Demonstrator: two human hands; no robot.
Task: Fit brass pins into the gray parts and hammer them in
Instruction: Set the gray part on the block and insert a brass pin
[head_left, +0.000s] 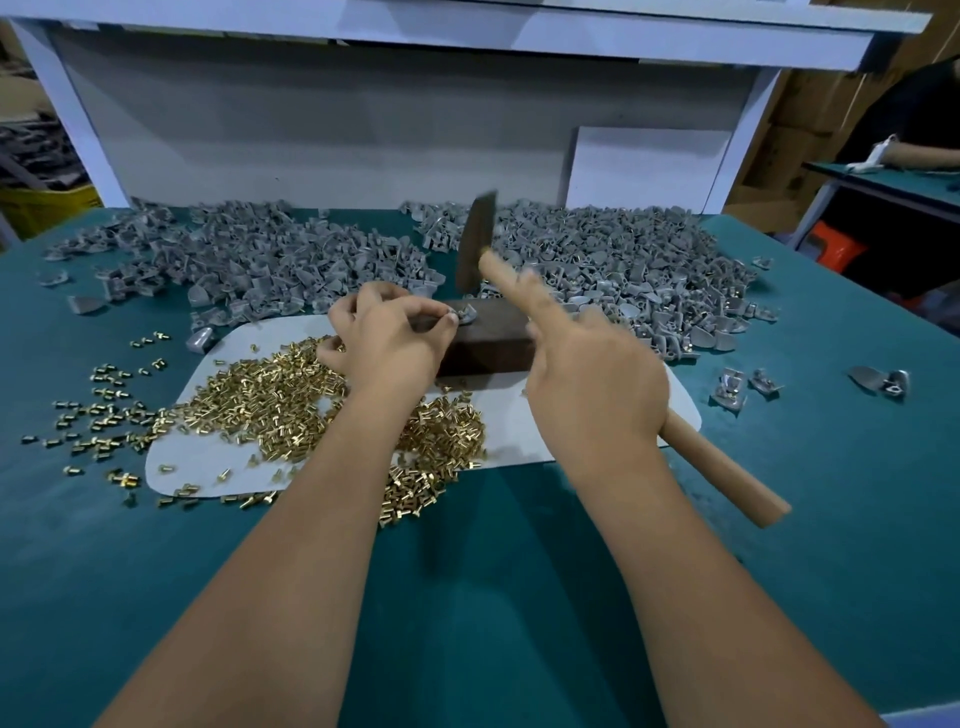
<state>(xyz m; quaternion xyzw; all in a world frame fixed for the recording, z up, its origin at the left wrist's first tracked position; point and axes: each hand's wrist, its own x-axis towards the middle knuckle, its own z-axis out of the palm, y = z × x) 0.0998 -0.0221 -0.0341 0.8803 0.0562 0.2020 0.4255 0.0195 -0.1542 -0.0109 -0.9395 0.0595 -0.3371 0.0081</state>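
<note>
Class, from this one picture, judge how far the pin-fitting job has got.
Possibly done: a few gray parts lying apart at right. In hand: left hand pinches one gray part on the dark block; right hand holds the wooden-handled hammer raised. Left: large gray heaps and brass pins.

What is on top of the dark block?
One gray part sits on the dark block, pinched by the left hand. Whether a brass pin is in it is hidden by the fingers.
</note>
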